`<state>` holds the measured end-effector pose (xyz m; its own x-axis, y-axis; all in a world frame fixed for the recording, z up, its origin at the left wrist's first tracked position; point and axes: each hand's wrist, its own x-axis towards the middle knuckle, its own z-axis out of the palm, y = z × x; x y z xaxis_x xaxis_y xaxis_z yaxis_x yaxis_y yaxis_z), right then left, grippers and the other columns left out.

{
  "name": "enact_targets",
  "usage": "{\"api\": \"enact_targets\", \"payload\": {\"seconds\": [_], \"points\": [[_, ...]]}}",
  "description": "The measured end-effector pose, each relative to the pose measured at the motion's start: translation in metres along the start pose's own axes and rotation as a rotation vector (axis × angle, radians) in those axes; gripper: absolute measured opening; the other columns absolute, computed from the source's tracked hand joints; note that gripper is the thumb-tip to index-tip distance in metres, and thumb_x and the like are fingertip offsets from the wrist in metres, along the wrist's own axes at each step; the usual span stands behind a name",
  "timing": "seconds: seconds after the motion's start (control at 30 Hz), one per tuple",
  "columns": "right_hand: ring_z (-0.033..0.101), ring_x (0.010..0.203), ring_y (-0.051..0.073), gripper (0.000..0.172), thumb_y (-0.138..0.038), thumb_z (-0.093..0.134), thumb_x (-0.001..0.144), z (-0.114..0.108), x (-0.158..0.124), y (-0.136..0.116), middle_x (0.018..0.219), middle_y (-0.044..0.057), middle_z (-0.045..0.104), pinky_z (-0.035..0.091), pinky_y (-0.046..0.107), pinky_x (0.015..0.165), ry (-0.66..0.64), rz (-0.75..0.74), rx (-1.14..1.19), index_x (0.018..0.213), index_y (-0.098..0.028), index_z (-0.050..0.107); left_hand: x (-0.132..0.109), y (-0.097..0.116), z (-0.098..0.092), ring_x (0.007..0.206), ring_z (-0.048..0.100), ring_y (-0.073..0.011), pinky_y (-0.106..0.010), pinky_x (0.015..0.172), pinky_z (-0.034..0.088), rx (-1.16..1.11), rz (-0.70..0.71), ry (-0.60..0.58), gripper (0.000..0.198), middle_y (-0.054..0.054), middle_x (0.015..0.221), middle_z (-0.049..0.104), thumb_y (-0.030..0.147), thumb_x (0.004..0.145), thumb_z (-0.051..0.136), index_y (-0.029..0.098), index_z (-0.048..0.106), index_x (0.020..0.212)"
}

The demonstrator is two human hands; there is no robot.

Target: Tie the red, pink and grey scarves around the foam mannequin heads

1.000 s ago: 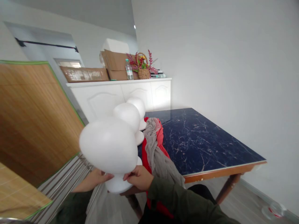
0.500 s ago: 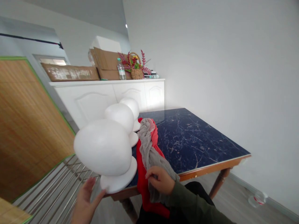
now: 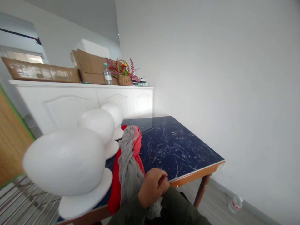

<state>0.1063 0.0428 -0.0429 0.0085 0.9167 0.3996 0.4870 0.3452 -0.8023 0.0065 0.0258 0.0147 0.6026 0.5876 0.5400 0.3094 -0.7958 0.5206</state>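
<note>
My left hand (image 3: 151, 187), its fingers curled, lies against my right hand (image 3: 166, 185) at the table's front edge. What the left fingers hold, if anything, is hidden. The right hand is mostly covered by the left, so its fingers do not show. Beneath and beside the hands, a twisted grey scarf (image 3: 127, 159) lies on the table. Red cloth (image 3: 114, 190) shows along its left side, and lighter red cloth (image 3: 137, 147) on its right. Three white head forms stand in a row at the left: near (image 3: 67, 159), middle (image 3: 98, 123) and far (image 3: 113, 112).
The dark blue marbled table (image 3: 168, 143) stretches right towards the wall. Metal rack bars (image 3: 28, 200) lie at the lower left. A white cabinet (image 3: 67, 103) behind carries cardboard boxes (image 3: 93, 67), a bottle (image 3: 107, 75) and a flower basket (image 3: 124, 80). A plastic bottle (image 3: 235, 204) is on the floor.
My left hand has moved right, from beside the near form's base to my right hand. The view has turned right, so the forms and scarf appear further left.
</note>
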Motion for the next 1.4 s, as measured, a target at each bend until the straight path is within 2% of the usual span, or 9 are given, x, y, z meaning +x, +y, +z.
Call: {"api": "enact_targets", "payload": {"seconds": [0.07, 0.13, 0.23, 0.37, 0.6, 0.93, 1.4], "points": [[0.061, 0.077, 0.01, 0.018, -0.024, 0.05, 0.087, -0.023, 0.011, 0.014, 0.082, 0.001, 0.064, 0.05, 0.026, 0.074, 0.061, 0.023, -0.149, 0.079, -0.014, 0.063, 0.036, -0.009, 0.015, 0.087, 0.058, -0.0163, -0.031, 0.081, 0.047, 0.014, -0.036, 0.021, 0.021, -0.005, 0.09, 0.063, 0.017, 0.082, 0.038, 0.019, 0.057, 0.09], [0.06, 0.081, 0.014, 0.011, -0.02, 0.052, 0.085, -0.047, 0.019, 0.026, 0.087, 0.004, 0.064, 0.048, 0.031, 0.076, 0.092, 0.048, -0.284, 0.085, -0.014, 0.062, 0.055, -0.027, 0.034, 0.092, 0.057, -0.0184, -0.035, 0.086, 0.045, 0.1, -0.09, 0.019, 0.023, -0.007, 0.094, 0.062, 0.017, 0.084, 0.036, 0.016, 0.057, 0.093], [0.058, 0.08, 0.016, 0.019, -0.007, 0.046, 0.08, -0.064, 0.023, 0.033, 0.081, 0.007, 0.064, 0.044, 0.029, 0.077, 0.111, 0.082, -0.432, 0.08, -0.015, 0.064, 0.058, -0.057, 0.063, 0.1, 0.056, -0.0223, -0.041, 0.091, 0.043, 0.274, -0.163, -0.01, 0.026, -0.012, 0.101, 0.062, 0.015, 0.083, 0.035, 0.012, 0.058, 0.094], [0.056, 0.08, 0.016, 0.025, -0.007, 0.041, 0.078, -0.06, 0.017, 0.026, 0.082, 0.006, 0.063, 0.041, 0.025, 0.076, 0.079, 0.072, -0.591, 0.083, -0.016, 0.063, 0.045, -0.077, 0.083, 0.109, 0.054, -0.0234, -0.043, 0.095, 0.043, 0.354, -0.116, 0.017, 0.033, -0.015, 0.111, 0.06, 0.014, 0.083, 0.031, 0.009, 0.054, 0.107], [0.056, 0.08, 0.017, 0.026, -0.006, 0.04, 0.078, -0.061, 0.015, 0.023, 0.082, 0.007, 0.063, 0.039, 0.025, 0.076, 0.063, 0.095, -0.566, 0.083, -0.016, 0.064, 0.042, -0.074, 0.083, 0.108, 0.055, -0.0241, -0.046, 0.095, 0.043, 0.328, -0.094, 0.055, 0.032, -0.016, 0.11, 0.061, 0.015, 0.084, 0.032, 0.009, 0.055, 0.106], [0.055, 0.08, 0.017, 0.026, -0.007, 0.041, 0.077, -0.06, 0.015, 0.028, 0.081, 0.007, 0.063, 0.039, 0.026, 0.076, 0.079, 0.085, -0.512, 0.086, -0.016, 0.064, 0.041, -0.072, 0.079, 0.113, 0.052, -0.024, -0.044, 0.099, 0.04, 0.366, -0.119, -0.026, 0.034, -0.017, 0.116, 0.058, 0.016, 0.085, 0.032, 0.006, 0.053, 0.11], [0.055, 0.078, 0.017, 0.026, -0.007, 0.039, 0.077, -0.062, 0.014, 0.023, 0.079, 0.006, 0.062, 0.039, 0.026, 0.073, 0.059, 0.097, -0.537, 0.082, -0.016, 0.063, 0.043, -0.067, 0.079, 0.11, 0.054, -0.0245, -0.046, 0.098, 0.041, 0.302, -0.132, 0.036, 0.031, -0.015, 0.112, 0.06, 0.014, 0.083, 0.034, 0.011, 0.056, 0.104]]}}
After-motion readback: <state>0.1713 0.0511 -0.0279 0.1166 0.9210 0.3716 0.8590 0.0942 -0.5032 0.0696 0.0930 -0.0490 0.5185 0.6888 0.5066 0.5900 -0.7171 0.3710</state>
